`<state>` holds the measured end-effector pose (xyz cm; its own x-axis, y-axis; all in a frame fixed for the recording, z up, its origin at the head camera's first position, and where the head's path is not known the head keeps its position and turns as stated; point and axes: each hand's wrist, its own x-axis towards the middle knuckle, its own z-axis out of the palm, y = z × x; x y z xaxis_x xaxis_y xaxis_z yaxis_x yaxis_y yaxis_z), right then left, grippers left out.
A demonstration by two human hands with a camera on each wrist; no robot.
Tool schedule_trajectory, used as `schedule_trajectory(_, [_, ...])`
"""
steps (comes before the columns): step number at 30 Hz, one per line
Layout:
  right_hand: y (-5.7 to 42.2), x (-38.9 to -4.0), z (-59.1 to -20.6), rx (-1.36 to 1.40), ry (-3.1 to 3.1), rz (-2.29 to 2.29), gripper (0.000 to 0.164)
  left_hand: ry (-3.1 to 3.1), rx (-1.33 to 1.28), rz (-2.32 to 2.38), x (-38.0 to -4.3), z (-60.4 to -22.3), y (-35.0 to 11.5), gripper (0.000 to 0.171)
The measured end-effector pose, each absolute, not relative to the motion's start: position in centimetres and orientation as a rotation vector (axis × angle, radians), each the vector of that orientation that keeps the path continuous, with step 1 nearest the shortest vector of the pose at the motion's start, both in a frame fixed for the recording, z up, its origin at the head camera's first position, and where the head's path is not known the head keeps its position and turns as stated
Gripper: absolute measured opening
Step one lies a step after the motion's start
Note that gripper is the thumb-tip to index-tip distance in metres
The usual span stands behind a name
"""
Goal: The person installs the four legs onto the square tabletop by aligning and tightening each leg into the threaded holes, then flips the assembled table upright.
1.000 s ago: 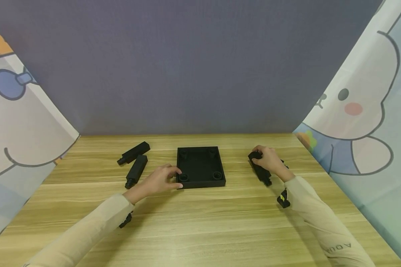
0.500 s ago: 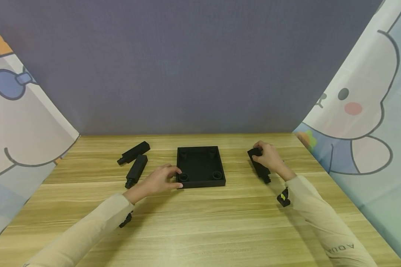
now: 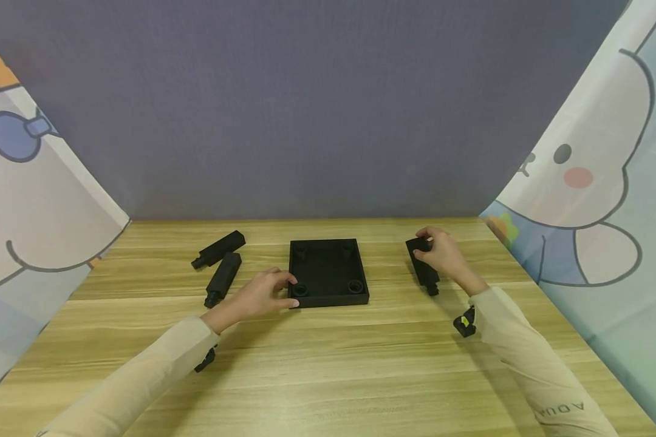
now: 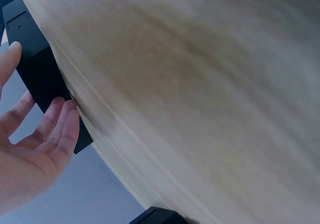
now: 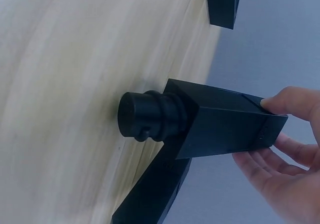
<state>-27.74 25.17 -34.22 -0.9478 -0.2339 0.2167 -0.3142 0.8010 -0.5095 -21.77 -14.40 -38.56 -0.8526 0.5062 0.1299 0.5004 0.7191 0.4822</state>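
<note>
Head view: on the desk (image 3: 328, 376), the black tray (image 3: 329, 301) is being held at its near left corner by the left hand (image 3: 259, 296), thumb at the front, fingers bent at the side. Most likely it's being steadied that way, and only a corner is being covered, so the rest of the tray is being left open to reach. Its hollow side is being shown upward, probably so the round sockets (image 3: 355, 286) in the corners aren't being blocked. Off to the right, a black block (image 3: 423, 267) is being pinched near its far end by the right hand (image 3: 444, 255), knob (image 3: 432, 289) pointed toward the near side. Over on the left, an upper block (image 3: 218, 249) and a lower block (image 3: 223, 279) are being left lying apart from the tray, maybe just so the space around it isn't being crowded.

Left wrist view: the tray is being seen nearly edge-on, with the thumb and the bent fingers being pressed to its walls. How firmly can't be told. A dark piece (image 4: 159, 216) is being cut off at the bottom.

Right wrist view: the block is being gripped by its plain square end, thumb on one face and fingers opposite, presumably so the knob isn't being covered. Whether it's being held fully off the desk can't quite be told. A spare block (image 5: 152, 191) is being partly hidden behind it.
</note>
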Motion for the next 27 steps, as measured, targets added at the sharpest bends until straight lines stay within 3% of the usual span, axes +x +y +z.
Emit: schedule_trajectory(27, [24.89, -27.84, -33.39, 0.396, -2.729, 0.965, 0.043, 2.909, 0.853, 0.795, -21.59, -38.3, -14.33, 0.043])
